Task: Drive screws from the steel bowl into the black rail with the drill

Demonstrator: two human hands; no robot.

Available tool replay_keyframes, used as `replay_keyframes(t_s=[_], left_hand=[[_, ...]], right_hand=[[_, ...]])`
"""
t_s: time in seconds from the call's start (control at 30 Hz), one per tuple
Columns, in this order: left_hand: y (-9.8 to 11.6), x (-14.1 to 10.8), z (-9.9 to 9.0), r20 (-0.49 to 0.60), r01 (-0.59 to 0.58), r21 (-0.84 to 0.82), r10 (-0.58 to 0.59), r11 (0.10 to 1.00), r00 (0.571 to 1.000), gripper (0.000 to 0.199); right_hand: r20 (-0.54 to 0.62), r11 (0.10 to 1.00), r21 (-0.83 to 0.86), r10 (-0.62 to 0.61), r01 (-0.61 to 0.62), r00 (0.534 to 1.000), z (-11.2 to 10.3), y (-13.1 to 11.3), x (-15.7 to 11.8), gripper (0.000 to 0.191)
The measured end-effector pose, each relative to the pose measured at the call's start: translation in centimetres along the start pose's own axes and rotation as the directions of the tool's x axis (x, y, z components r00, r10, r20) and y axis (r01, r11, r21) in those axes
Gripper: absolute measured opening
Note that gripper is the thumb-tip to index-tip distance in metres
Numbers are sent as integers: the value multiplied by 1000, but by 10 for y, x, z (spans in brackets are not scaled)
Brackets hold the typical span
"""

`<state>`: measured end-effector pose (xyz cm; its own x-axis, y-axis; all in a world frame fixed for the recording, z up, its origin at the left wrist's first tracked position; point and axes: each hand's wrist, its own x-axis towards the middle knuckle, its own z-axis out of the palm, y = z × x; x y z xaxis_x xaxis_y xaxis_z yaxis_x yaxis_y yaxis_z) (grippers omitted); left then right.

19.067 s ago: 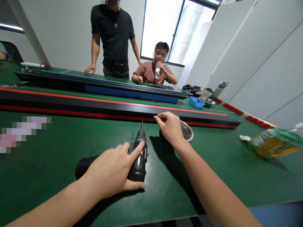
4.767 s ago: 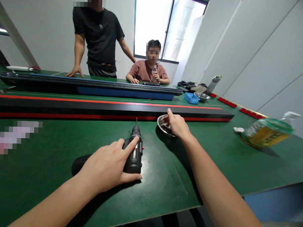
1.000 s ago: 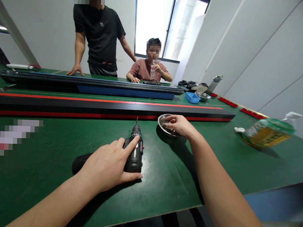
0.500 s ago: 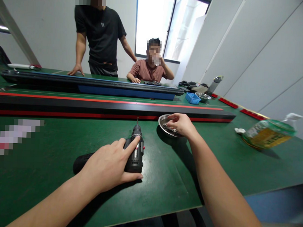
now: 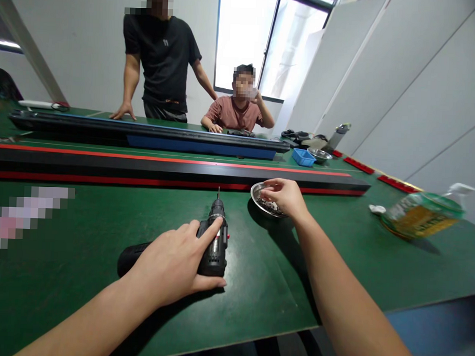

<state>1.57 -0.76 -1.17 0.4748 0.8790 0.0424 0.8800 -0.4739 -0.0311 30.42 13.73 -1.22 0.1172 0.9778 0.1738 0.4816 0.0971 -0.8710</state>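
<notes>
A black cordless drill (image 5: 218, 250) lies on its side on the green table, its thin bit pointing away from me. My left hand (image 5: 176, 264) is closed over the drill's grip, with the index finger stretched along the body and the thumb by its rear end. Over a shallow metal bowl (image 5: 256, 202) of small dark pieces, probably screws, is my right hand (image 5: 284, 196). Its fingertips are pinched together inside the rim; whatever they hold is too small to make out.
Behind the bowl runs a long black bar with red stripes (image 5: 175, 168). Beyond it lies another long dark bar (image 5: 153, 131). A blue basket (image 5: 303, 157) and second metal bowl (image 5: 320, 156) stand farther back. At right is a bottle (image 5: 423, 215). Two people (image 5: 167, 66) are across the table.
The view has shifted slightly, so everything sits a little farther right. My left hand stays on the drill and my right hand stays at the bowl, its fingers pinched.
</notes>
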Motion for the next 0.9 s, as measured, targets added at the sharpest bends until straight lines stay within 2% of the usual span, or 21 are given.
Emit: replay_keyframes(t_s=[0.17,0.33,0.47,0.53,0.63,0.73,0.9], left_hand=[[0,-1,-1,-2,0,-21,0,1000,1000,108],[1,-2,0,-12,-3,-29,3,1000,1000,109],[2,-3,-3,-8,0,-38,0,999,1000,108],[3,-4,-4,-1,1,-44,-1,999,1000,108],[4,-4,-6,3,7,-52,-7,999,1000,108],[3,-3,-5,-7,8,-56,-8,998,1000,109],[3,-3,-3,-9,4,-55,-5,998,1000,110]], right_hand=[[89,938,346,8,-38,996,22,-27,-11,40],[145,897,442,-59,-11,988,55,-47,-11,40],[130,917,398,-69,12,989,87,-45,0,29],[83,937,349,-65,32,994,102,-39,4,21],[-33,980,147,-131,135,991,120,-28,9,15],[-97,977,-13,-213,212,972,130,-18,11,13],[-80,970,-66,-240,235,967,137,-7,13,14]])
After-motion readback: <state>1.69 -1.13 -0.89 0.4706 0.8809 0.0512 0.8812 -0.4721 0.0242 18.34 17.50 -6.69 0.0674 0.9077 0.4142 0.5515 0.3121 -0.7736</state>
